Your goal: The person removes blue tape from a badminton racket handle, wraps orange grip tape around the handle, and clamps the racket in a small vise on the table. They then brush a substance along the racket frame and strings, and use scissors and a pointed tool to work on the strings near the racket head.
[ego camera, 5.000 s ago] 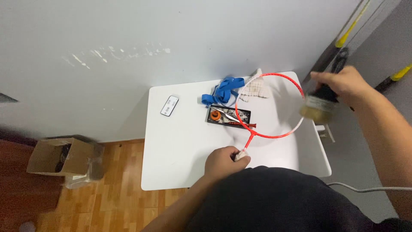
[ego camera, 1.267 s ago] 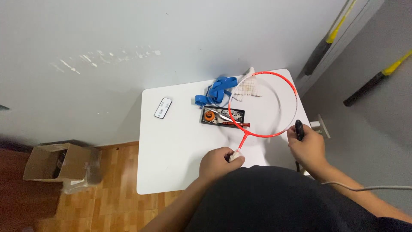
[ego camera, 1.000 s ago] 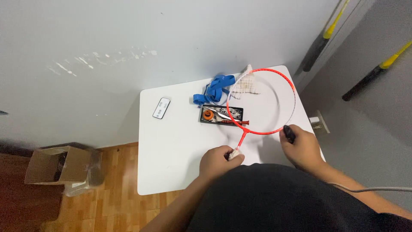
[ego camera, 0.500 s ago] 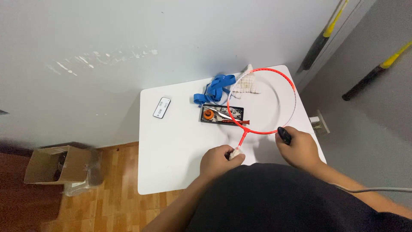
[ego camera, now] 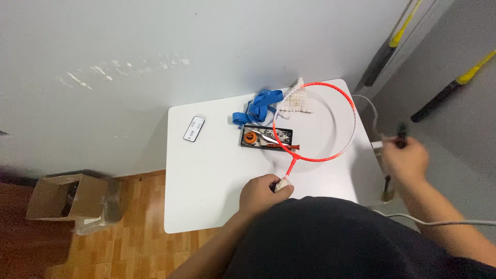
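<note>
White table (ego camera: 206,206) against a scuffed pale wall (ego camera: 155,51), wooden floor (ego camera: 129,253) below

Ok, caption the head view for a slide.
Left hand grips red racket handle on white table; right hand holds a dark tool beside it.

Makeshift repair corner in a plain room

Small white table (ego camera: 217,196) against a scuffed bare wall (ego camera: 155,57), wood floor (ego camera: 129,248) with an open cardboard box (ego camera: 62,199) left of the hands, black-and-yellow handles (ego camera: 385,46) leaning beyond the right hand (ego camera: 408,160).
</note>
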